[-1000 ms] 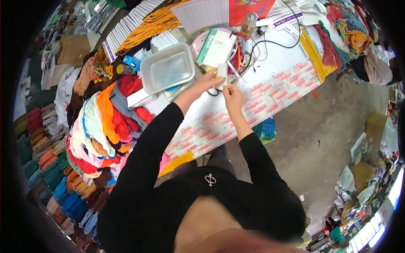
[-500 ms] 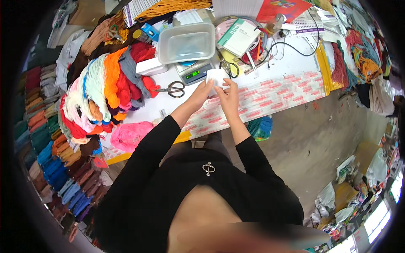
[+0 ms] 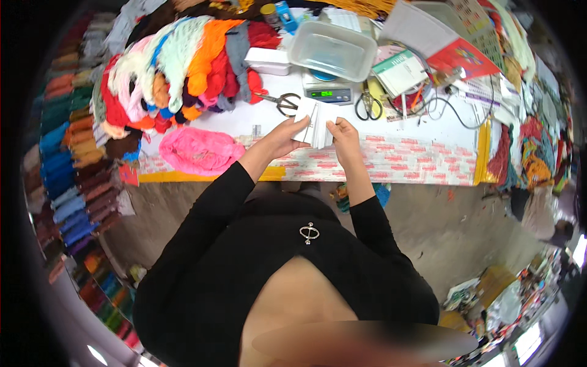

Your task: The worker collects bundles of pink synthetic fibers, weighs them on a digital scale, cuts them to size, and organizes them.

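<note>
A small white notepad (image 3: 319, 116) is spread open over the near part of the table, its pages fanned apart. My left hand (image 3: 286, 137) grips its left side, with the thumb on a page. On its right side, my right hand (image 3: 345, 138) pinches the page edges between thumb and fingers. Just beyond the pad stands a digital scale (image 3: 330, 95) with a lit green display, and a clear plastic tub (image 3: 333, 52) rests on it. Dark-handled scissors (image 3: 285, 104) lie left of the pad. Another pair of scissors (image 3: 368, 106) lies to the right of the scale.
A heap of coloured yarn skeins (image 3: 183, 67) fills the table's left, with a pink skein (image 3: 199, 151) near the front edge. A white box (image 3: 268, 61) stands beside the tub. Rightward are a white-and-green book (image 3: 400, 70), a red sheet (image 3: 468, 59) and a dark cable (image 3: 458, 116).
The notepad has gone from closed to open, and my right hand has shifted to its page edges. My view has turned, so the table things appear farther right.
</note>
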Motion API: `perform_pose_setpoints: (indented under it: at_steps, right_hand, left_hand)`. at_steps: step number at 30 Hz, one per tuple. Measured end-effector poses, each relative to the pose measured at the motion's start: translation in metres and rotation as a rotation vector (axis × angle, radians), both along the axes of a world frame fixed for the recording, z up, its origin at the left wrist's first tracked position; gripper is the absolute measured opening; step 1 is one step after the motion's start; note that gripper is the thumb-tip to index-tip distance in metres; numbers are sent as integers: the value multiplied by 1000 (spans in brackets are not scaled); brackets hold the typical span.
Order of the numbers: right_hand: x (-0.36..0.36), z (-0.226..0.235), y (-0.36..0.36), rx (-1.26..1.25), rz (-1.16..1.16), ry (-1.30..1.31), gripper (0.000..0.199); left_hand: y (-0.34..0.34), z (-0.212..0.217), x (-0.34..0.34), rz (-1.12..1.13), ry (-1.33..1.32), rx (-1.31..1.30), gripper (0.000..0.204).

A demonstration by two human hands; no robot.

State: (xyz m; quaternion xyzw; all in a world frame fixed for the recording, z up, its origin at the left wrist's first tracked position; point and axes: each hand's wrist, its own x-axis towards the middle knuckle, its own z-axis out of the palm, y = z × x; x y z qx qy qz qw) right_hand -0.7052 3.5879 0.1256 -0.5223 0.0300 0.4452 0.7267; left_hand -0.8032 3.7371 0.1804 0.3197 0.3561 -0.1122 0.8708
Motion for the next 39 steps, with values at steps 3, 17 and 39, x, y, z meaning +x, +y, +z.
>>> perform_pose_setpoints:
  at_steps: [3, 17, 39]
  right_hand:
    - [-21, -3, 22, 77, 238, 35, 18]
    - [-139, -107, 124, -313, 540, 209, 58]
    - [-279, -60, 215, -145, 1124, -377, 29]
  left_hand:
    - [7, -4, -38, 61, 41, 156, 38]
    - [73, -150, -249, 93, 569, 601, 45]
    - [323, -30, -448, 1550, -113, 188, 38]
